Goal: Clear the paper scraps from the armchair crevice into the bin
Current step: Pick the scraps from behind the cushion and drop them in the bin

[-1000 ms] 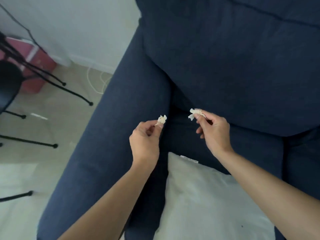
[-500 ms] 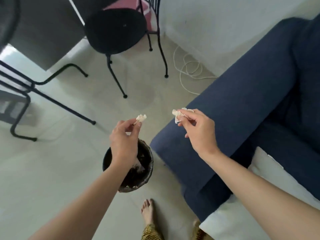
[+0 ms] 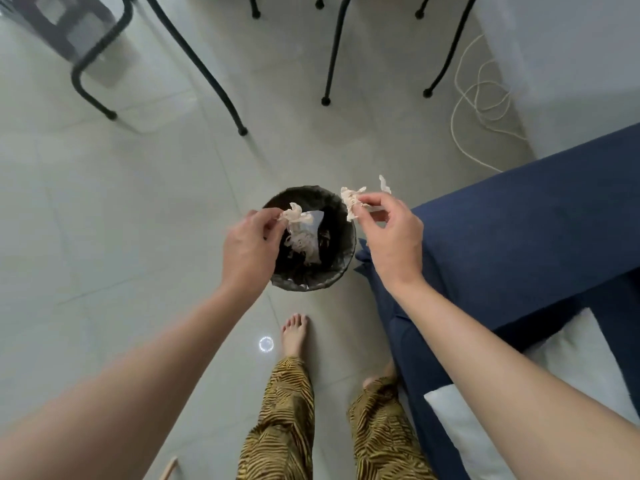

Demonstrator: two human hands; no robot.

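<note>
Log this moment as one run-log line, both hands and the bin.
left hand: pinching scrap over bin | right hand: pinching paper scrap at bin's armchair-side rim | released: none

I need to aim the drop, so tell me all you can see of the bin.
The bin is small, round and dark, lined with a crinkled black bag folded over its rim. It stands upright on the pale tiled floor, close beside the blue armchair. Its mouth is open, with pale paper already inside. The left hand covers its left edge and holds a scrap over the opening.
</note>
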